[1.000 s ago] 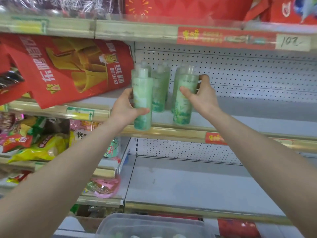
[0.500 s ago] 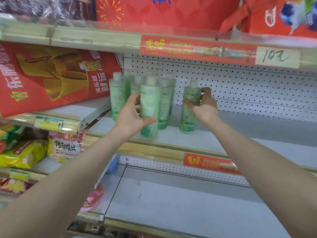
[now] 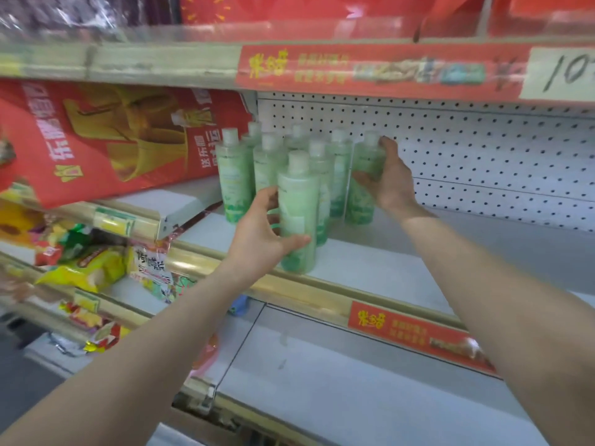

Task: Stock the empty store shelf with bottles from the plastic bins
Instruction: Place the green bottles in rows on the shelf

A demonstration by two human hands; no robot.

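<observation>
8 green bottles are on the shelf (image 3: 370, 265) as far as I can count, all with white caps, clustered at its left end next to the big red carton (image 3: 106, 140). A couple at the back overlap, so the count could be off by 1.

2 of those 8 are in hand. The left hand (image 3: 257, 239) is wrapped around the front bottle (image 3: 297, 214), thumb across its lower front, and its base looks like it's on the shelf right by the gold front rail (image 3: 309, 292). The right hand (image 3: 388, 180) is closed on the rightmost bottle (image 3: 363, 185), fingertips up near the cap, and that one looks about seated too, just beside the next bottle in the row. The other 6 (image 3: 267, 165) stand on their own behind and to the left.

Progress-wise I'd call this early. Most of this shelf to the right is bare white board in front of the pegboard back (image 3: 467, 162), and the shelf below (image 3: 370, 391) has nothing on it in the part I can see. So 1 small corner done, loads left.

The plastic bins aren't in view, so no idea how many bottles remain in them. Next bit is presumably letting go of these 2 and going back for more.
</observation>
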